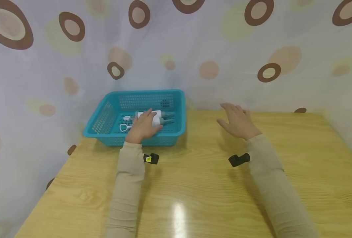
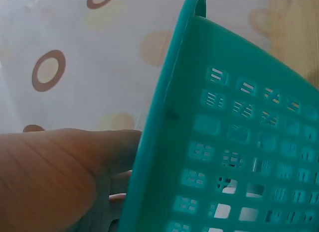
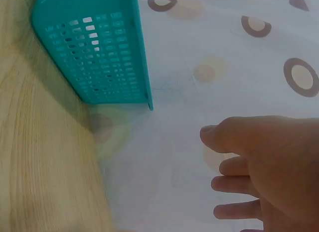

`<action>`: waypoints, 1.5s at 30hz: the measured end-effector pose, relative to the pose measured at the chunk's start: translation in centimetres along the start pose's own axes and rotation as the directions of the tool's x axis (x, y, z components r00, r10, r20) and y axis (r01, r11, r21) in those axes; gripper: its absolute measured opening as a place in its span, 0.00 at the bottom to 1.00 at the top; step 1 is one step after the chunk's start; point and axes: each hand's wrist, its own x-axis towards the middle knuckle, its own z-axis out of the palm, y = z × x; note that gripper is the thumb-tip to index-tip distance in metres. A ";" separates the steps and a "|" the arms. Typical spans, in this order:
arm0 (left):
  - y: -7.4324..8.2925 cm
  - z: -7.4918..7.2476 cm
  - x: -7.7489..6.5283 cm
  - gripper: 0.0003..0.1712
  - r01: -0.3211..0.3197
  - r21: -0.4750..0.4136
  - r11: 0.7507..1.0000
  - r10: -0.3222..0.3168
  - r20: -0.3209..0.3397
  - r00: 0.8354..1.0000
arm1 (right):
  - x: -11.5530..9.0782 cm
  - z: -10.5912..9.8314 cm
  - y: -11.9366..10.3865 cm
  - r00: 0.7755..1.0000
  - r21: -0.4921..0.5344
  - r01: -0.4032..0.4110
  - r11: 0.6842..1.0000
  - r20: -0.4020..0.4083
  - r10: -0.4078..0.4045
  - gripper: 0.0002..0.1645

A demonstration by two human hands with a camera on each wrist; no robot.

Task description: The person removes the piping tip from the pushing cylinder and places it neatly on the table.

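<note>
A blue-green plastic basket (image 1: 179, 115) stands at the back left of the table. Inside lie white squeeze bottles (image 1: 157, 121) with clear pointed tips, beside white loop-shaped pieces (image 1: 123, 127). My left hand (image 1: 143, 127) reaches over the basket's front rim, thumb spread to the right, covering part of the bottles. Whether its fingertips touch them is hard to see; in the left wrist view the basket wall (image 2: 199, 58) hides the fingers. To the basket's right, my right hand (image 1: 237, 121) hovers over the table's back edge, fingers extended, holding nothing.
The wooden table (image 1: 193, 185) reaches back to a pale curtain (image 1: 176, 43) with brown and peach circles, which also hangs along the left side. Each wrist carries a small black camera, the left one (image 1: 153, 159) and the right one (image 1: 238, 160).
</note>
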 end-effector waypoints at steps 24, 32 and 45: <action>-1.6 -3.5 0.4 0.39 0.111 -0.035 0.993 -0.106 0.123 0.987 | 8.9 1.0 -8.6 0.923 0.269 0.279 0.922 0.188 -0.335 0.24; -1.8 -6.7 1.7 0.34 0.079 -0.029 0.996 -0.076 0.109 0.991 | 12.6 -0.3 -10.6 0.919 0.247 0.268 0.931 0.225 -0.324 0.23; -3.1 -7.1 6.0 0.26 0.118 -0.096 0.988 -0.088 0.273 0.958 | 16.1 0.5 -10.4 0.927 0.101 0.094 0.990 0.354 -0.124 0.23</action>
